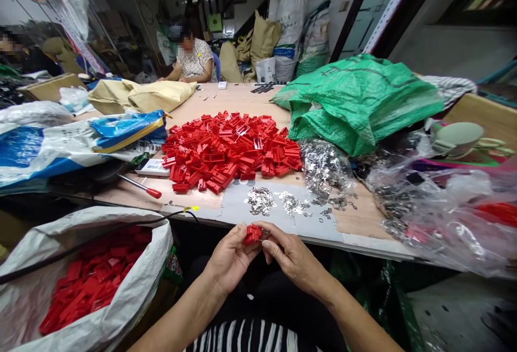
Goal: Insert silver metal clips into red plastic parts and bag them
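Just in front of the table's near edge, my left hand (231,259) grips a small red plastic part (252,234) between thumb and fingers. My right hand (291,255) meets it from the other side, index finger reaching to the part and thumb bent in. Whatever sits between those right fingertips is too small to make out. Beyond my hands lie a pile of small silver metal pieces (260,201) and a second, looser scatter of them (294,205). A large heap of red plastic parts (230,150) covers the middle of the table.
On my left stands an open white sack (159,244) holding more red parts. A clear bag of metal pieces (326,166) and a green woven sack (363,98) lie right. A red-tipped lever (153,193) juts over the table's left side. Another person (197,58) sits across.
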The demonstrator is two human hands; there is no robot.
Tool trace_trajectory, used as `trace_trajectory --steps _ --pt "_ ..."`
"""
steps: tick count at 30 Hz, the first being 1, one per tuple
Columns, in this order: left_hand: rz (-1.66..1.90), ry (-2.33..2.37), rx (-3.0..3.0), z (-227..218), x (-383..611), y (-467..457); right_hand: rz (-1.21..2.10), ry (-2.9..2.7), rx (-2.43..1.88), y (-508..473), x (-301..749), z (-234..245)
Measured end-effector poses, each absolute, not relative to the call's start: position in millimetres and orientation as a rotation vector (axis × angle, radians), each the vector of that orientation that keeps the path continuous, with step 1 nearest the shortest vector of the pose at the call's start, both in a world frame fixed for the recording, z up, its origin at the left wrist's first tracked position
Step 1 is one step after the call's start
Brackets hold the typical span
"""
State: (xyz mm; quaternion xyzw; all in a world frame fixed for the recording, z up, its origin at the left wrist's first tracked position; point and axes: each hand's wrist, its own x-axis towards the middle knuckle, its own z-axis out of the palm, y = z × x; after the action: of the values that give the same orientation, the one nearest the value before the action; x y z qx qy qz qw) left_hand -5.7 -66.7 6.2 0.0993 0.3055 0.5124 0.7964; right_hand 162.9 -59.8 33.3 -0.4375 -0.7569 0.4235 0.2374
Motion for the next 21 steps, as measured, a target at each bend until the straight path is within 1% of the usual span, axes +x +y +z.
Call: trace_trajectory --steps 8,13,17,21 --pt "1.088 0.595 0.127 8.7 1.4 -68.3 1.066 -1.959 -1.222 -58.9 162.0 26.5" --pt "1.082 0.616 0.277 12.3 -2.3 -68.8 1.235 -1.767 -1.173 -56.1 161.2 21.1" --pt "1.055 0.83 0.637 28.4 -38.8 -68.4 1.24 -1.787 -1.226 -52.7 168.0 20.8" --pt "1.036 1.173 0.995 54.4 -113.2 -77.8 1.132 -1.813 -1.347 -43.9 185.0 20.6"
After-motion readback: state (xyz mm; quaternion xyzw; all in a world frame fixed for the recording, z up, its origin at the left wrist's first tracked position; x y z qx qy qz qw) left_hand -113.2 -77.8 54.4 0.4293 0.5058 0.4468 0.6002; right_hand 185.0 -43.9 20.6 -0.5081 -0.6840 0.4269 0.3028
